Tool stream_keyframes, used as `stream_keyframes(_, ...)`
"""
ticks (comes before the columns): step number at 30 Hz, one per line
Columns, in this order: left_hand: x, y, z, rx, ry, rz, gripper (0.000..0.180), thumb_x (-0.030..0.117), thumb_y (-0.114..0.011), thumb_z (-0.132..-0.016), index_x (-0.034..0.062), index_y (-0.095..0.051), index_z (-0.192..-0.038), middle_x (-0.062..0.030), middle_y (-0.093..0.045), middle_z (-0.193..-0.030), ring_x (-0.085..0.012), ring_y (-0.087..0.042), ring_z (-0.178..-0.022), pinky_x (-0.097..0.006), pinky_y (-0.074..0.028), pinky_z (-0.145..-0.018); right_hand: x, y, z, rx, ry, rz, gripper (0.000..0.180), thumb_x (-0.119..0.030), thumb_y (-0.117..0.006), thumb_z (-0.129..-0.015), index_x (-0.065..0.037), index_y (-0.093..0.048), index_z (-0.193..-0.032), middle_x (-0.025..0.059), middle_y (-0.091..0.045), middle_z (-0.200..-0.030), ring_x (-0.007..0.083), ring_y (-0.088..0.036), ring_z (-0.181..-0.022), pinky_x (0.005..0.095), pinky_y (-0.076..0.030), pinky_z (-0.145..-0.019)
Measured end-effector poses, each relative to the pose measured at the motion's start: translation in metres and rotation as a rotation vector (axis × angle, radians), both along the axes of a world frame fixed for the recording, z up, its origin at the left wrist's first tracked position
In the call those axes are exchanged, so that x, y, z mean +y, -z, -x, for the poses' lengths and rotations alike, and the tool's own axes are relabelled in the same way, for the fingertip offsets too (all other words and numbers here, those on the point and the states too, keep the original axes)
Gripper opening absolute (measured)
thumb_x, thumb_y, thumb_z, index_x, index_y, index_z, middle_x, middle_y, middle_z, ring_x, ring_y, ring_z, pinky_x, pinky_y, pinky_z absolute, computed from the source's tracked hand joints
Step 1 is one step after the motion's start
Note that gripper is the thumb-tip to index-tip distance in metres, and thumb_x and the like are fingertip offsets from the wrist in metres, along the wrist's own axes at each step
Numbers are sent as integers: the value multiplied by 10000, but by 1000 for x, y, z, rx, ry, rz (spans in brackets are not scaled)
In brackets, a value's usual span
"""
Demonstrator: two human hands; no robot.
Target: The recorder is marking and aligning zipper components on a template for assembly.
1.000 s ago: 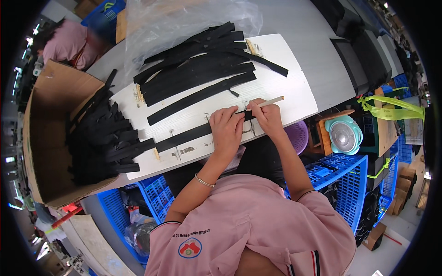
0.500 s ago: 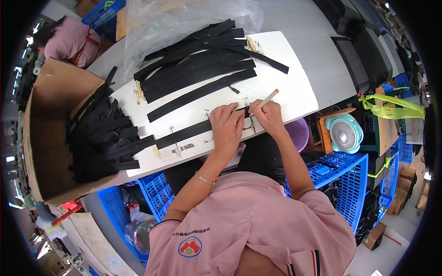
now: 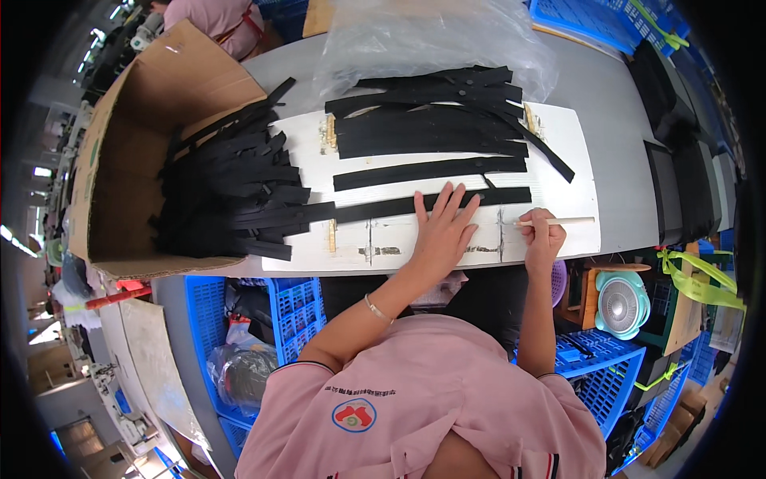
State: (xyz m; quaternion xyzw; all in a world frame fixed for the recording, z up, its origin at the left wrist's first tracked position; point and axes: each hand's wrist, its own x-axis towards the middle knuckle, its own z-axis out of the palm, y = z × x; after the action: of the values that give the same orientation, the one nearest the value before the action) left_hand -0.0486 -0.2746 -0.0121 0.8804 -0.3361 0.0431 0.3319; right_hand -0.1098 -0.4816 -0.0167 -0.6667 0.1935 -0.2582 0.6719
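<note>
A black fabric strip (image 3: 383, 208) lies lengthwise on the white board (image 3: 574, 160). My left hand (image 3: 444, 231) rests on its near edge, fingers spread and pressing it down. A slim pale pen or pencil (image 3: 570, 221) is pinched in my right hand (image 3: 543, 237), beside the strip's right end and above the board. Farther back, another single strip (image 3: 431, 171) lies parallel, and a layered row of black strips (image 3: 431, 132) lies beyond it. Thin dark lines and smudges mark the board near my hands.
An open cardboard box (image 3: 120, 168) on the left spills a heap of black strips (image 3: 231, 191) onto the board. Clear plastic sheeting (image 3: 431, 40) lies at the back. Blue crates (image 3: 299, 311) stand below the table edge; a teal fan (image 3: 622, 305) sits at the right.
My left hand has slid the strip away from the near edge toward the other strips. My right hand has come off the strip, still holding the pen or pencil. The view has shifted.
</note>
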Motion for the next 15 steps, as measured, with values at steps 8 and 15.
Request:
stream_keyframes(8,25,-7,-43,34,24,100,466,152,-643,-957,44,-580,-1405,-199,-476,-1530,-387,-340,-1498,-677,-120,-1207,2,-7,-6,72,-17,-4,301,-200,-606,-1020,-1,-733,-833,7,-609,-666,26,-446,-551,190,-316,-506)
stream_keyframes(15,177,-7,-20,-157,-374,-173,639,-116,-554,-740,26,-614,-1359,-186,-498,-1516,-440,-287,-1520,-687,-81,-1209,1,-9,-6,70,-49,-36,309,-206,-606,-1025,-2,-731,-831,2,-604,-662,28,-452,-547,200,-327,-503)
